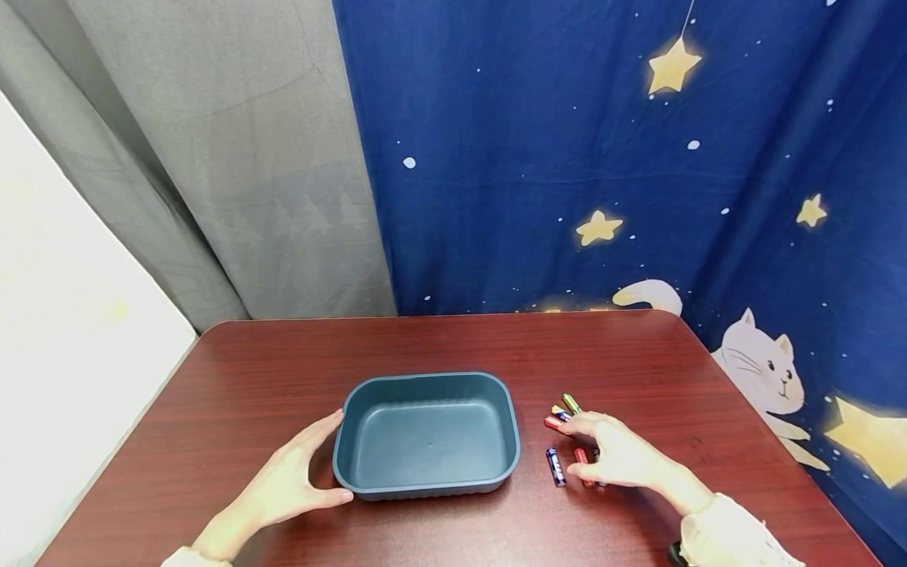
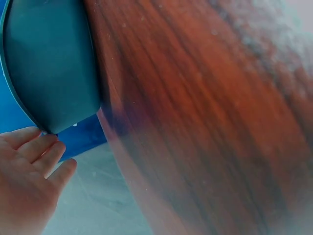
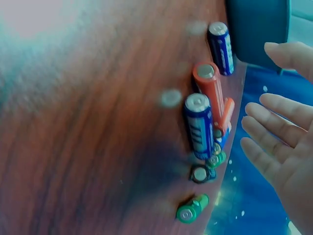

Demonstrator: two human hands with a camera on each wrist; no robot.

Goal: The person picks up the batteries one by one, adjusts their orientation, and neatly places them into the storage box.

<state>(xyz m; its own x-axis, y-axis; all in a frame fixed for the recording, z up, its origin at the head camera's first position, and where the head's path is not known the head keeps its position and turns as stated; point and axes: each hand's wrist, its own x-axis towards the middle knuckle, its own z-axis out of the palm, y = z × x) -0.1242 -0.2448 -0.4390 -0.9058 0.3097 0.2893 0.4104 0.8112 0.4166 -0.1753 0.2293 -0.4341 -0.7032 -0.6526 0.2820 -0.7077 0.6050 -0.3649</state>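
A dark teal plastic bin (image 1: 427, 493) stands on the table with nothing inside it. My left hand (image 1: 292, 475) is spread at its left end, fingertips and thumb at the rim; the left wrist view shows those fingertips against the bin's edge. To the right of the bin lie several batteries: a blue battery (image 1: 556, 467), a red battery (image 1: 583, 467), a green battery (image 1: 571, 403) and others partly hidden by my right hand. That right hand (image 1: 618, 453) hovers over them, fingers and thumb apart. In the right wrist view, a blue-and-silver battery (image 3: 199, 126) lies nearest the camera.
The reddish-brown wooden table (image 1: 453, 346) has rounded far corners. Behind it hang a grey curtain (image 1: 283, 173) and a blue curtain (image 1: 510, 157) with stars and a white cat. A bright white surface (image 1: 64, 339) borders the left side.
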